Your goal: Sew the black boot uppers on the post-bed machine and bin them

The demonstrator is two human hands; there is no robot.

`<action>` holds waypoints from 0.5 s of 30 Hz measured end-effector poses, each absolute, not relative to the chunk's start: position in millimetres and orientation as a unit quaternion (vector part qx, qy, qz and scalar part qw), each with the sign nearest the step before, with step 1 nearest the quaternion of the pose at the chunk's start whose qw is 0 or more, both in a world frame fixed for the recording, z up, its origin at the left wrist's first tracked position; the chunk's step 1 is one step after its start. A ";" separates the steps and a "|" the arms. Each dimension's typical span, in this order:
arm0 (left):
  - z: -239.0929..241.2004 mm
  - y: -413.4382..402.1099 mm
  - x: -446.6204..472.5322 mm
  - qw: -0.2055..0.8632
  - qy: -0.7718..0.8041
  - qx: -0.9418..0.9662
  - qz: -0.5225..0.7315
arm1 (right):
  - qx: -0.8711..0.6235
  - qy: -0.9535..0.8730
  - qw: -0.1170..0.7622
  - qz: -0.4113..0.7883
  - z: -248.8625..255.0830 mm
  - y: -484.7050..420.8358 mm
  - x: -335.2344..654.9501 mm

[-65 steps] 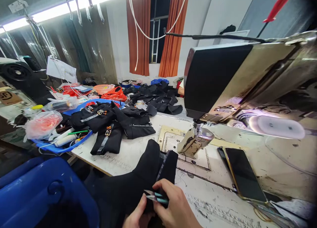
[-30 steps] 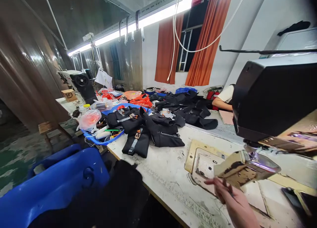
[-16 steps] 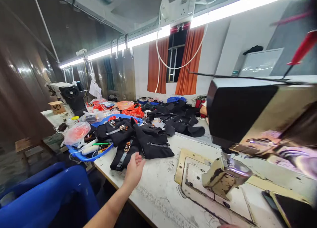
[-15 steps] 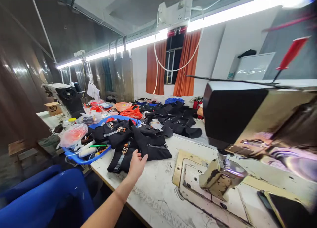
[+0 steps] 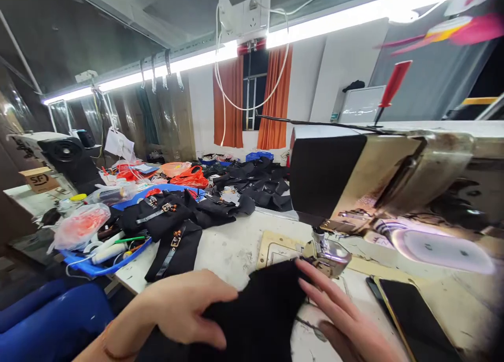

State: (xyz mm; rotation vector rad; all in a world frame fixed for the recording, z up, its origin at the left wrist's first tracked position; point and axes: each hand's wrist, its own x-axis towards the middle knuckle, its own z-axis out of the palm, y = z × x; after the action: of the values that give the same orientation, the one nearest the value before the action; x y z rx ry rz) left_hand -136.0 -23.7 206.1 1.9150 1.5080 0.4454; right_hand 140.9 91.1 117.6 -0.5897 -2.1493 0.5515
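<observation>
A black fabric piece [image 5: 260, 315] lies on the white sewing table [image 5: 232, 246], just in front of the sewing machine's presser foot [image 5: 328, 254]. My left hand [image 5: 183, 309] rests on the piece's left side with the fingers curled over its edge, gripping it. My right hand [image 5: 340, 312] lies flat on the piece's right edge, fingers stretched toward the presser foot. The sewing machine head [image 5: 378, 168] looms at the right.
A stack of black garments with straps and buckles [image 5: 173, 220] lies at the table's left, more black pieces [image 5: 252, 181] behind. A blue tray [image 5: 98, 265] with tools and a plastic bag sits at left. A phone [image 5: 413, 320] lies at right. A blue bin [image 5: 47, 320] stands below left.
My left hand reached out to the stack of black garments and has come back with a black piece, which now lies before the presser foot. My right hand has come onto it.
</observation>
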 end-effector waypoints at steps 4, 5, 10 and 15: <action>192.4 11.8 -112.2 0.457 0.455 0.743 0.179 | -0.229 -0.916 0.263 0.200 127.8 105.4 127.5; 182.6 22.5 -108.0 0.484 0.443 0.728 0.198 | -0.263 -0.912 0.248 0.195 125.2 110.0 133.5; 142.3 69.9 -87.4 0.621 0.380 0.647 0.226 | -0.399 -0.842 0.324 0.165 120.1 134.7 192.4; 143.3 114.0 -52.4 0.633 0.376 0.617 0.278 | -0.482 -0.763 0.401 0.157 124.5 180.1 224.0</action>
State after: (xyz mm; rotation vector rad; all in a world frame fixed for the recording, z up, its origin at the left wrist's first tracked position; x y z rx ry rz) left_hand -52.4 114.0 143.3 1.4112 0.8609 0.6352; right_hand 224.0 180.1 124.5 -1.2188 -1.9285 0.3975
